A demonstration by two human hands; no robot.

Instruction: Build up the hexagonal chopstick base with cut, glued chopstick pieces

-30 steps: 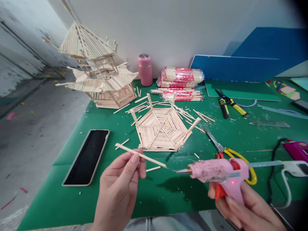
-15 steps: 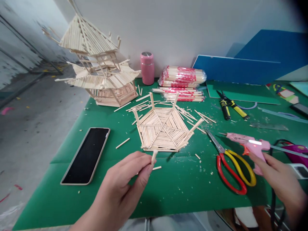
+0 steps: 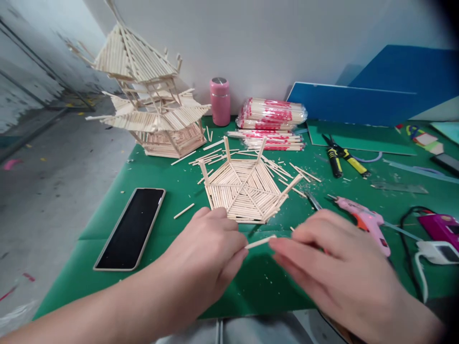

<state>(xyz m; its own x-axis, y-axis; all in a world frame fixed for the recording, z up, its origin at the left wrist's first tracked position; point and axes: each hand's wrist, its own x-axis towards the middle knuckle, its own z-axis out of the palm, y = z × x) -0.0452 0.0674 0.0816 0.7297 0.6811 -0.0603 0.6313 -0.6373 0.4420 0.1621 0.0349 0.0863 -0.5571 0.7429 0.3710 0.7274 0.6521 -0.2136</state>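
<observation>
A short wooden stick [image 3: 260, 242] is pinched at one end by the closed fingers of my left hand [image 3: 211, 253], just in front of the six-sided stick base [image 3: 247, 191]. My right hand [image 3: 333, 258] has its fingers closed at the stick's other end. Several upright posts rise from the base's corners. Beyond my right hand, the pink glue gun [image 3: 360, 215] lies on the table. Only the blade of the scissors [image 3: 314, 200] shows; my right hand covers the rest.
A phone [image 3: 131, 229] lies left. Behind stand a stick pagoda [image 3: 154, 119], a pink flask [image 3: 220, 102] and wrapped stick bundles [image 3: 270, 122]. Yellow-black pliers [image 3: 340, 157] and a white plug block with cable [image 3: 437, 252] are at right. Loose sticks [image 3: 276, 167] surround the base.
My right hand has let go of the glue gun, now lying on the table, and come left to the stick. My left hand has turned the stick from upright to nearly level.
</observation>
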